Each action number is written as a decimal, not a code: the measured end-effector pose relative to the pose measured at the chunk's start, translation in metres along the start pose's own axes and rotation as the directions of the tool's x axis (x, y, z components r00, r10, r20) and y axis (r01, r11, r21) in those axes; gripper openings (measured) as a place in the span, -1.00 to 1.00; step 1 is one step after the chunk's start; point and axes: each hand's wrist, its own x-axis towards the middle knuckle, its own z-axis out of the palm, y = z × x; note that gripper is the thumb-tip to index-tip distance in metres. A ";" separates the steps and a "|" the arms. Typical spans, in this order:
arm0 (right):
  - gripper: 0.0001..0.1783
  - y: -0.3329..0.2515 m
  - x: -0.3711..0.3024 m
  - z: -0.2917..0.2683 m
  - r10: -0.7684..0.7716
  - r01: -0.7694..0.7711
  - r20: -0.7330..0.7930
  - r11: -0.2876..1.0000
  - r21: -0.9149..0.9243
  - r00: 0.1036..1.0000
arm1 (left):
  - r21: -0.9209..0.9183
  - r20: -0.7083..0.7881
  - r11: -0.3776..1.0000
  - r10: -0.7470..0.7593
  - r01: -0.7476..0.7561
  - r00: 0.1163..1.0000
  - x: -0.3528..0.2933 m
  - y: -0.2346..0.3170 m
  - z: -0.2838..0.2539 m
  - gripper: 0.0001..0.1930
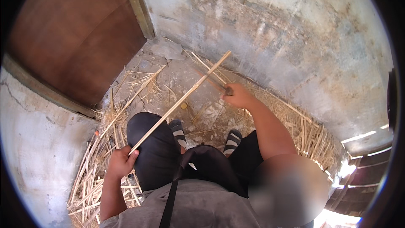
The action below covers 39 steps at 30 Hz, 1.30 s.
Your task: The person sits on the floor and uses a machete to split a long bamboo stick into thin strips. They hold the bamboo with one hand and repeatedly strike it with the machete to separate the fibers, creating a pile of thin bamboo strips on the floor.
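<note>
A long, pale bamboo strip (pixel 182 99) slants from the lower left up toward the far wall, passing over my left knee. My left hand (pixel 122 161) is closed around its near end, with the thumb along the top. My right hand (pixel 239 96) grips the dark handle of a knife (pixel 219 86). The blade, smeared by motion, points up and left and lies close to the strip's far part; whether it touches the strip I cannot tell.
Split bamboo pieces and shavings lie heaped along the left wall (pixel 97 185) and the right wall (pixel 312 139). A brown door panel (pixel 84 38) stands at the upper left. Between my socked feet and a crumpled plastic bag (pixel 168 49), a small yellowish round object (pixel 184 106) rests on the dusty floor.
</note>
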 end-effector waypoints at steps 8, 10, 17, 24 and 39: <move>-0.38 -0.081 -0.016 -0.017 -0.018 0.113 0.271 0.933 -0.341 0.962 | 0.119 -0.050 0.993 0.022 -0.016 0.998 -0.003 0.005 0.003 -0.49; -0.38 -0.047 -0.008 -0.010 -0.037 0.077 0.233 0.983 -0.165 0.972 | 0.128 -0.047 0.991 0.033 -0.027 0.998 -0.003 0.004 0.004 -0.49; -0.40 0.007 -0.004 -0.016 0.170 -0.169 -0.023 0.985 0.037 0.985 | 0.112 -0.063 0.993 0.033 -0.025 0.997 -0.002 -0.001 0.004 -0.44; -0.32 -0.057 -0.018 -0.010 0.068 -0.038 0.250 0.992 -0.121 0.966 | 0.125 -0.044 0.989 0.086 -0.080 0.995 0.003 -0.004 0.001 -0.45; -0.39 0.005 -0.004 -0.002 0.095 -0.101 0.124 0.994 0.044 0.988 | 0.206 -0.056 0.975 0.101 -0.088 0.993 0.001 -0.005 -0.001 -0.46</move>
